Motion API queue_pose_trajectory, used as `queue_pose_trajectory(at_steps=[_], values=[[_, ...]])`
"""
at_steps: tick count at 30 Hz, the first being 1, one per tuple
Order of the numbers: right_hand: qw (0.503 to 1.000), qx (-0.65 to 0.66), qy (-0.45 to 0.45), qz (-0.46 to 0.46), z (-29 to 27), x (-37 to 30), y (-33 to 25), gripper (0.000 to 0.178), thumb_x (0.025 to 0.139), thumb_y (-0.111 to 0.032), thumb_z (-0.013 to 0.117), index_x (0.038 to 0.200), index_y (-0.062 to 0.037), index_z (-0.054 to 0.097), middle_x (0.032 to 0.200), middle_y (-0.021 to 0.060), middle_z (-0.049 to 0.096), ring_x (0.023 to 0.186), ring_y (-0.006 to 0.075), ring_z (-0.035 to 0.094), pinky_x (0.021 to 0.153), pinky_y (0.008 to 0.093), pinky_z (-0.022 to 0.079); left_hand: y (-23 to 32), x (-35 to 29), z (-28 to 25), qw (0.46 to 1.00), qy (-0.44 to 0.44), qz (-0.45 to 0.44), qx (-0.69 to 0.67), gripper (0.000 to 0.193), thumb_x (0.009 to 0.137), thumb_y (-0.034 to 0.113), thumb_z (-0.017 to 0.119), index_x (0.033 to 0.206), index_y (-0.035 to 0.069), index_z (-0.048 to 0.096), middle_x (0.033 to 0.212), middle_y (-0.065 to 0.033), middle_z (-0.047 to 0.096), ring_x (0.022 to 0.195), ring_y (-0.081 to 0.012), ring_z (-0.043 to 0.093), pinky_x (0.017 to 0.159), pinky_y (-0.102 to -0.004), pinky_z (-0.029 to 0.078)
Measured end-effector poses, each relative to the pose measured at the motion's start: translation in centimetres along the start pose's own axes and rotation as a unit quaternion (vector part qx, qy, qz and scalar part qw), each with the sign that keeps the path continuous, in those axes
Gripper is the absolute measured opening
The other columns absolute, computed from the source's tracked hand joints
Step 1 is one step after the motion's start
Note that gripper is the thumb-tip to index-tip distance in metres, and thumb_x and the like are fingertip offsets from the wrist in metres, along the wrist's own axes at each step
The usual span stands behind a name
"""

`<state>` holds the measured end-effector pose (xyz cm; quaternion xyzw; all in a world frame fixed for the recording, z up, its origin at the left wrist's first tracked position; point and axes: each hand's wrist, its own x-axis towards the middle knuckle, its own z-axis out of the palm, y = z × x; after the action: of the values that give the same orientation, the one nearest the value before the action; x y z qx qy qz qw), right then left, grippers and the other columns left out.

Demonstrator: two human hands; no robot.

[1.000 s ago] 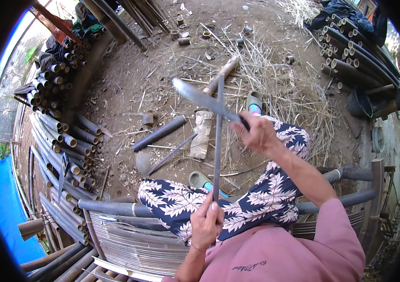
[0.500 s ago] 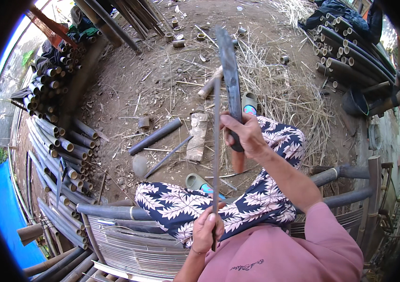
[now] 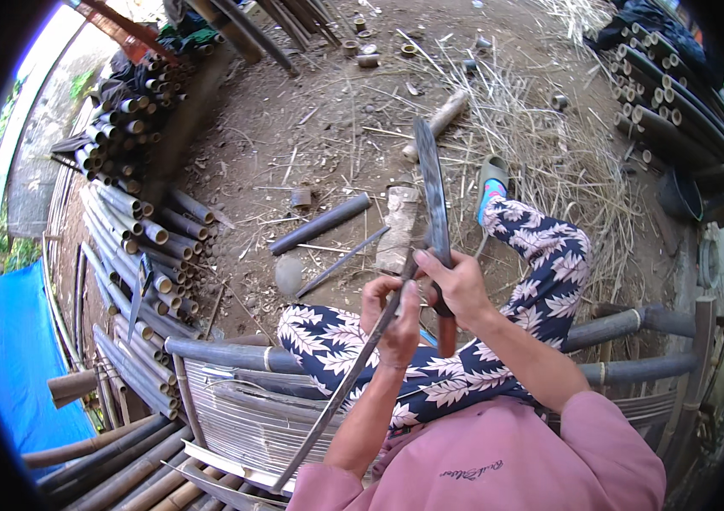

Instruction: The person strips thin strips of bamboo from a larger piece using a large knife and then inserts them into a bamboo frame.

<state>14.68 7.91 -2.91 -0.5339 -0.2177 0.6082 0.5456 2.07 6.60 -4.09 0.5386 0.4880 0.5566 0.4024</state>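
Note:
My right hand [image 3: 462, 294] is closed around the base of a machete [image 3: 435, 196]. Its dark blade points away from me, and its brown wooden handle sticks out below my fist. Just beside it, my left hand [image 3: 394, 317] pinches a long narrow bamboo strip [image 3: 328, 411] near its far end. The strip slants down past my left forearm toward the bench at lower left. Its upper end lies close by the blade's base; whether they touch I cannot tell. My fingers partly cover both things.
Beyond my knees lie a pale chopping block [image 3: 398, 228], a dark bamboo tube [image 3: 321, 224] and a thin bamboo stick [image 3: 343, 262]. Cut bamboo poles [image 3: 145, 247] are stacked at left, others [image 3: 677, 102] at right. A bamboo bench rail [image 3: 234, 354] runs beside me; shavings [image 3: 558, 179] litter the ground.
My left hand has moved up from my lap to beside my right hand. The strip has swung from upright to slanting toward lower left. The machete has come closer to me.

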Motion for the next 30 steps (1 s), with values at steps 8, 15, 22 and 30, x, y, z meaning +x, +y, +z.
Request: queue_pose_trajectory(at_steps=[8,15,22,30], values=[[0.99,-0.125,-0.018,-0.062,-3.7,5.3,-4.5,0.028,0.089,-0.028,0.07,0.088,-0.0013,0.065,0.071,0.0046,0.066,0.052,0.006,0.056,0.047,0.021,0.045,3.1,-2.5,-6.5,0.723,-0.309,-0.487,-0.38,0.047,0.1,0.019,0.049,0.139,-0.004,0.04,0.101,-0.0165,0.064,0.082,-0.0246,0.067,0.072,-0.0326,0.054],[0.789,-0.555,-0.048,-0.261,-3.3,2.3,-5.0,0.053,0.09,-0.057,0.056,0.088,-0.0052,0.06,0.068,0.0149,0.064,0.062,0.0311,0.066,0.054,0.0399,0.052,2.8,-1.7,-6.8,0.89,-0.161,-0.415,-0.102,0.034,0.098,0.013,0.054,0.127,-0.006,0.056,0.079,-0.0007,0.057,0.05,-0.0029,0.041,0.042,-0.018,0.033],[0.68,-0.643,-0.15,-0.319,-3.3,-0.4,-1.2,0.052,0.087,-0.059,0.058,0.09,-0.0066,0.06,0.072,0.0115,0.064,0.065,0.0295,0.066,0.056,0.0398,0.052,3.1,-1.7,-4.7,0.95,-0.088,-0.3,-0.028,0.018,0.098,0.01,0.053,0.103,-0.005,0.063,0.069,0.0028,0.051,0.053,-0.0015,0.04,0.045,-0.0192,0.031],[0.717,-0.664,-0.017,-0.211,-4.4,5.8,-6.1,0.047,0.094,-0.052,0.053,0.086,-0.0052,0.058,0.067,0.0176,0.062,0.062,0.036,0.064,0.056,0.0456,0.05,4.7,-6.2,-7.3,0.938,-0.153,-0.304,0.066,0.029,0.097,0.009,0.053,0.122,-0.004,0.06,0.076,0.0004,0.055,0.058,-0.0037,0.044,0.05,-0.0211,0.037]])
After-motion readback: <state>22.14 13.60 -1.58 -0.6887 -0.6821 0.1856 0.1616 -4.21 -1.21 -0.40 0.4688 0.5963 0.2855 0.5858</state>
